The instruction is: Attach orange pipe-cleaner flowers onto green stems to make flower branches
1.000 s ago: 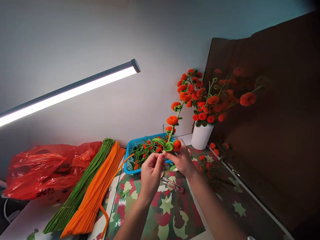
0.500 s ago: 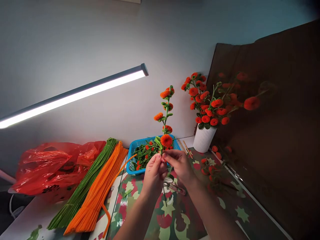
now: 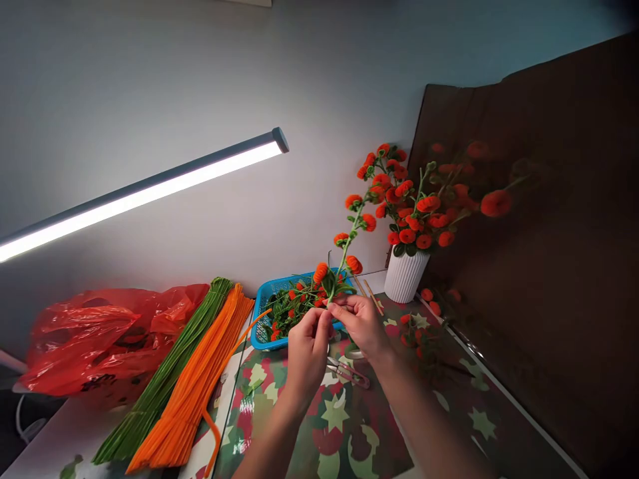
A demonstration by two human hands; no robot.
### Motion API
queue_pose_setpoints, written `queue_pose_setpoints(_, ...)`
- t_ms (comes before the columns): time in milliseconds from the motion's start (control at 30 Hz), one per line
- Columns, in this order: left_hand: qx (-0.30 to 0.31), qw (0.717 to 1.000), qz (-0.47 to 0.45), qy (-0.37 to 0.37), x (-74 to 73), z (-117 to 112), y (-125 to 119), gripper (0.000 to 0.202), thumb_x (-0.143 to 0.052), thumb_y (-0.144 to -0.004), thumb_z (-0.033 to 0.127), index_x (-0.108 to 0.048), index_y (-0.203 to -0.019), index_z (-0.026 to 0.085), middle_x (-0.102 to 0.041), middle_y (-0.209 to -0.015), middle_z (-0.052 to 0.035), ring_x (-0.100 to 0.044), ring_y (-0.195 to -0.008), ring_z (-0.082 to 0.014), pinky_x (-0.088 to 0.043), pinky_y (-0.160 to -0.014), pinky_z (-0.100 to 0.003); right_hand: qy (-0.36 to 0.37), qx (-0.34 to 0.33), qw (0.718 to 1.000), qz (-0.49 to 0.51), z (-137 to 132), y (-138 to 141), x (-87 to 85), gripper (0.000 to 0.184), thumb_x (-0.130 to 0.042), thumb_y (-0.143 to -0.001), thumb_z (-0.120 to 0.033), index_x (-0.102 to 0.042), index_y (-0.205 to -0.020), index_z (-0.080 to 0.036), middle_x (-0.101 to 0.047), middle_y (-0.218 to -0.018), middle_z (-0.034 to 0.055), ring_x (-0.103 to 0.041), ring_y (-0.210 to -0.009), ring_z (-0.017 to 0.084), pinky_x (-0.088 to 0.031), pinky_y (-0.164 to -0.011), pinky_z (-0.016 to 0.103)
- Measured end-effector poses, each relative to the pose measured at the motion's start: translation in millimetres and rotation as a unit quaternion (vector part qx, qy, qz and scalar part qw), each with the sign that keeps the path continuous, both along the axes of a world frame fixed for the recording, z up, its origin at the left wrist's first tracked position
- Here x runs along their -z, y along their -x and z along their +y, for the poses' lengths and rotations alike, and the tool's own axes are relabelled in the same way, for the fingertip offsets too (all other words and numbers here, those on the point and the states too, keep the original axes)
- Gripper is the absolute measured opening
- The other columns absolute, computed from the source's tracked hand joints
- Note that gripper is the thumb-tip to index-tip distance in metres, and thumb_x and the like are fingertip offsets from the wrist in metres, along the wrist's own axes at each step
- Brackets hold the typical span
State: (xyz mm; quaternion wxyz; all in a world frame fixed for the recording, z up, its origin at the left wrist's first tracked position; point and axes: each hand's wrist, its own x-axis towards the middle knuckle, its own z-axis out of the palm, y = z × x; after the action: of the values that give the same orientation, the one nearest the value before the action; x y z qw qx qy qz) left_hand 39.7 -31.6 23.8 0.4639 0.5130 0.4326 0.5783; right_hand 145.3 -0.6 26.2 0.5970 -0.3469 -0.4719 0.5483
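Note:
Both hands pinch the lower end of a tall flower stem [image 3: 346, 249] made of green fuzzy wire, with several orange pompom blossoms and small green leaves along it. My left hand [image 3: 308, 342] closes on its base from the left, thumb against fingers. From the right, my right hand [image 3: 360, 324] grips just above, fingertips nearly meeting the left ones. The stem leans up to the right, its top overlapping the bouquet behind. Below the hands a pair of scissors [image 3: 355, 374] with pinkish handles lies on the table, partly hidden.
Behind the hands sits a blue basket [image 3: 259, 326] of flower pieces. A white ribbed vase [image 3: 407, 276] holds orange flowers at the right, beside a dark panel [image 3: 544, 266]. Green [image 3: 164, 379] and orange wire bundles [image 3: 194, 386] lie left, near a red plastic bag [image 3: 110, 339]. A lamp [image 3: 150, 193] hangs above.
The flower stem has tipped from upright to leaning right and has turned, its blossoms facing differently. Both hands stay close together at its base, and the right fingers have shifted slightly.

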Motion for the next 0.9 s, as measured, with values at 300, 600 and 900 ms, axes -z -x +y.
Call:
queue_pose_setpoints(300,0.226,0.932,-0.261,0.113,-4.3,-1,5,0.036,-0.062,-0.075,0.046,-0.045,-0.062,0.018,-0.018,-0.042,0.0112,-0.006,-0.039,-0.0040,-0.010,-0.031,-0.014,0.025,-0.167,0.982,0.089,-3,-6,-3.2,0.022,-0.076,-0.064,-0.037,-0.074,-0.075,-0.018,-0.056,-0.051,-0.0031,-0.030,-0.040,0.003,-0.022,-0.039,0.019)
queue_pose_setpoints(600,0.085,0.987,-0.120,0.068,0.3,1,0,0.030,-0.062,-0.077,0.042,-0.053,-0.068,0.016,-0.047,-0.054,0.0037,-0.038,-0.044,-0.0055,-0.035,-0.042,-0.016,-0.003,-0.080,0.996,0.027,1,-5,3.3,0.022,-0.072,-0.069,-0.038,-0.071,-0.072,-0.016,-0.056,-0.050,-0.0026,-0.040,-0.042,0.007,-0.030,-0.041,0.020)
queue_pose_setpoints(900,-0.027,0.996,-0.083,0.009,-10.1,5,15,0.021,-0.064,-0.075,0.033,-0.064,-0.090,0.019,-0.064,-0.093,-0.0052,-0.059,-0.086,-0.0182,-0.046,-0.074,-0.027,-0.087,-0.079,0.986,-0.120,-9,-8,-9.5,0.018,-0.065,-0.076,-0.036,-0.069,-0.073,-0.018,-0.054,-0.057,-0.0019,-0.045,-0.052,0.010,-0.039,-0.053,0.023)
